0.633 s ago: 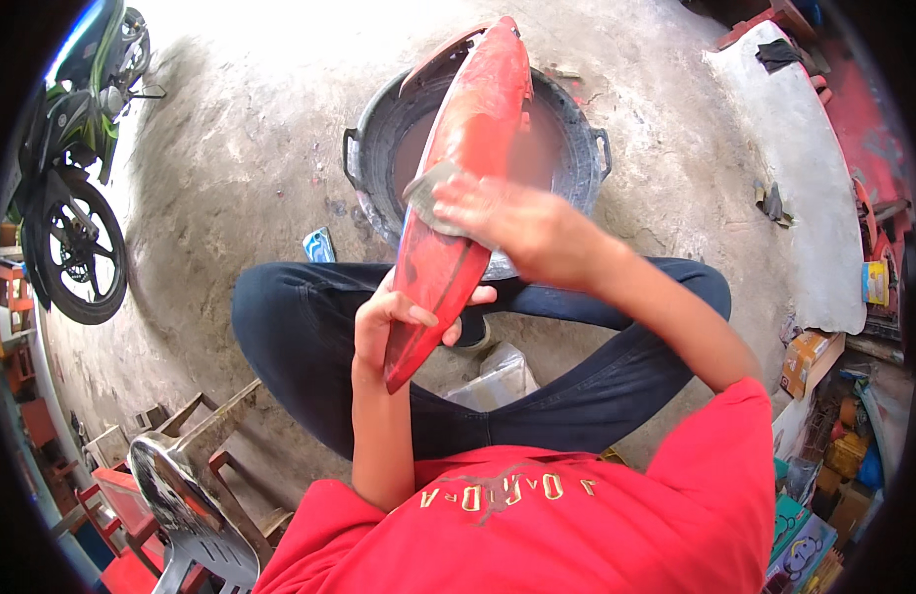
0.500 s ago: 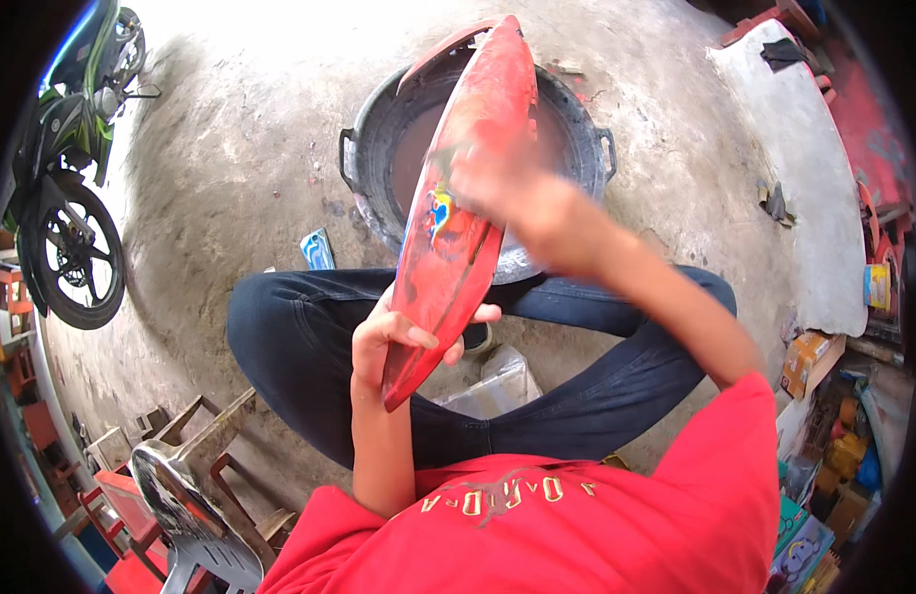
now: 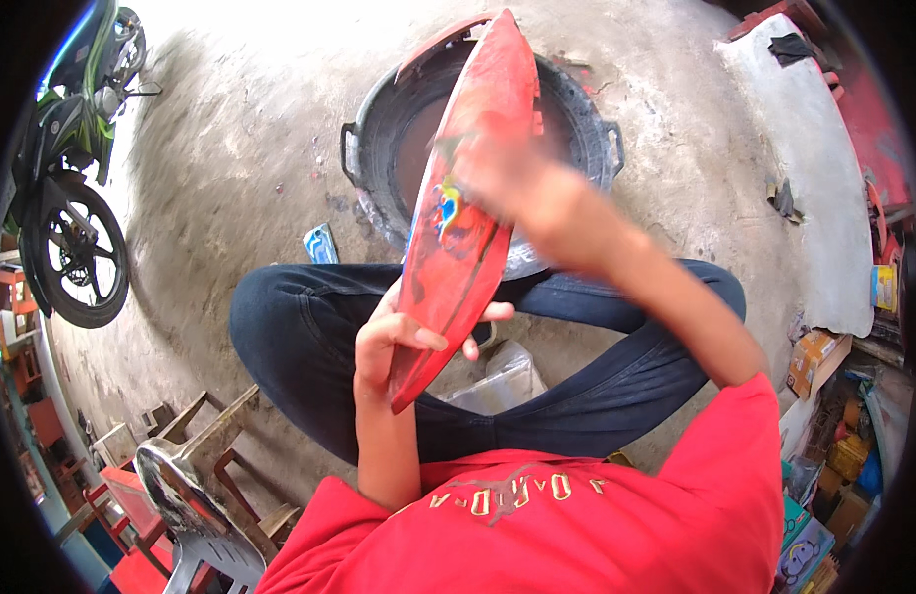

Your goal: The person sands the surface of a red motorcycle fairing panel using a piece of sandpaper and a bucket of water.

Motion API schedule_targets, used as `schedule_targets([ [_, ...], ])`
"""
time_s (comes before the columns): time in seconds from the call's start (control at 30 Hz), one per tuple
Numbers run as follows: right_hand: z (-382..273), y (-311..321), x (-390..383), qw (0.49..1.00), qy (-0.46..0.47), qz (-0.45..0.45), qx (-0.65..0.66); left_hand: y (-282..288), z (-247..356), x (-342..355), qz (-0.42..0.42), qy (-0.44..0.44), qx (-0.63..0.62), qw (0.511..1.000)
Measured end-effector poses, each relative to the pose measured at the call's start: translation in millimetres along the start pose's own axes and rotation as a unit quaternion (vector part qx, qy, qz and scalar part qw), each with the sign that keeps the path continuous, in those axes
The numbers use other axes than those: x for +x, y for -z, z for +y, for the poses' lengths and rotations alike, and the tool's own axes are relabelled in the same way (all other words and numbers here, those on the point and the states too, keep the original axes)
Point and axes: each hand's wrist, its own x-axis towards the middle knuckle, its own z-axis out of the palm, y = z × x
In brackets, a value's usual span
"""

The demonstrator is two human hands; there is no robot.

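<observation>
A long red body panel (image 3: 478, 94), much like a motorcycle fairing, tilts up from my lap toward the far side. It bears dark scuffed patches and a small blue and yellow decal. My left hand (image 3: 404, 342) grips its near end, the thumb lying across the face and fingertips showing past the right edge. Over the panel's middle, my right hand (image 3: 503, 178) is smeared by motion, so its fingers are unclear. A dark greenish patch shows beside those fingers; I cannot tell what it is. Beneath the panel stands a wide black tub (image 3: 379, 129) of brownish water.
Another curved red piece (image 3: 433, 48) rests at the tub's far rim. A blue and white packet (image 3: 320, 245) lies left of the tub. A motorcycle (image 3: 77, 228) stands far left, a worn chair (image 3: 196, 505) near left. Boxes (image 3: 813, 361) and a pale slab (image 3: 805, 178) line the right.
My right hand stays blurred over the panel's middle, shifted only slightly. The panel has turned a little in my left hand, and the whole view has shifted slightly.
</observation>
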Motion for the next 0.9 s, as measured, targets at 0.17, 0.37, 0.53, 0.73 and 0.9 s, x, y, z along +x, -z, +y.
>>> schedule_targets([
  [0.17, -14, 4, -5, 0.995, 0.094, -0.038, 0.016, -24, -1, 3, 0.064, 0.016, 0.01, 0.998],
  [0.37, -29, 7, -5, 0.996, 0.08, -0.041, 0.017, -9, -5, -2, 0.157, -0.027, 0.077, 0.984],
  [0.53, -62, 6, -10, 0.992, 0.118, -0.032, 0.034, -1, -4, -6, 0.104, -0.034, 0.091, 0.99],
  [0.73, -57, 8, -13, 0.992, 0.117, -0.047, 0.026, -8, -4, -6, 0.135, -0.062, 0.088, 0.985],
  [0.9, -26, 5, -10, 0.999, 0.042, -0.022, 0.005, -18, -7, 2, 0.147, -0.065, 0.103, 0.982],
])
